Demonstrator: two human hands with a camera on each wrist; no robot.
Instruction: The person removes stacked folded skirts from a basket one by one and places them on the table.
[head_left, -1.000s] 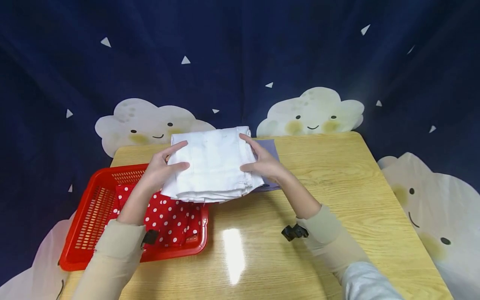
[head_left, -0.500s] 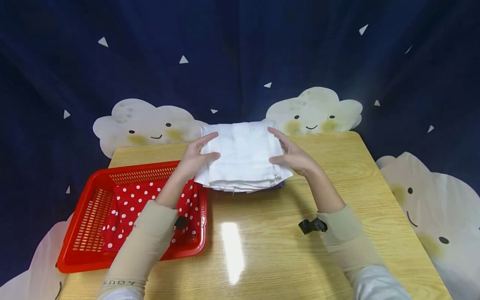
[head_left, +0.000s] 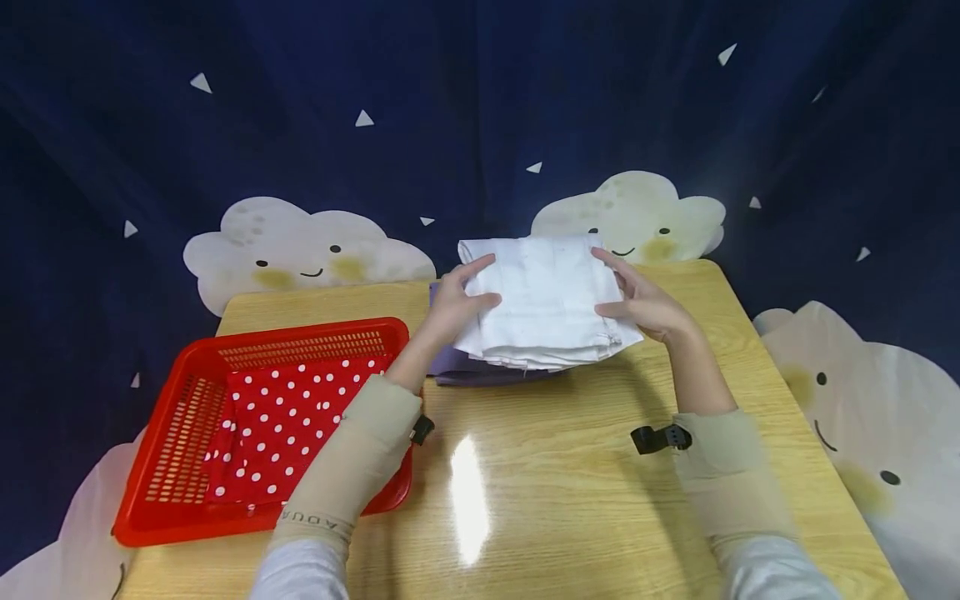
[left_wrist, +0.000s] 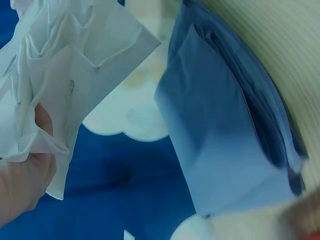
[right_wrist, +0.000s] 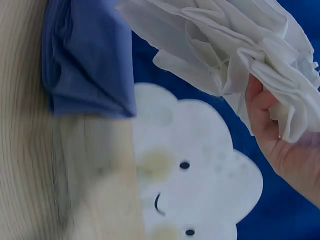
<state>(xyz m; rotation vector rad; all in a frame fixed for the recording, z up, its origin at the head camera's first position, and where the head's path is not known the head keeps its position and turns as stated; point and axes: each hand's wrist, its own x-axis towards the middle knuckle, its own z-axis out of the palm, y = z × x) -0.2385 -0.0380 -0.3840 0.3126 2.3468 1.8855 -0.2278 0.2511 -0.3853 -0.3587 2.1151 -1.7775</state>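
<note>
Both hands grip the same folded white cloth (head_left: 543, 292), the left hand (head_left: 459, 304) pinching its left edge and the right hand (head_left: 648, 307) its right edge, each with the thumb on top and fingers tucked underneath. Over the last second they have carried it steadily rightward: it was above the right end of the red basket (head_left: 129, 510), and now it is well clear of the basket, over the far middle of the wooden table (head_left: 555, 467). Its grip and folded shape look unchanged. Because of that shift, the folded purple cloth (head_left: 463, 367) on the table, which showed to the right of the white one, now shows to its left. Both wrist views show a gap between the two, so the white cloth is held up in the air, not resting on the purple one. Inside the basket, the red polka-dot cloth (head_left: 281, 425) is more exposed, with only the left forearm crossing over its right part. Judging from this, the work in hand is moving the cloth from left to right, with the setting-down not yet done.
</note>
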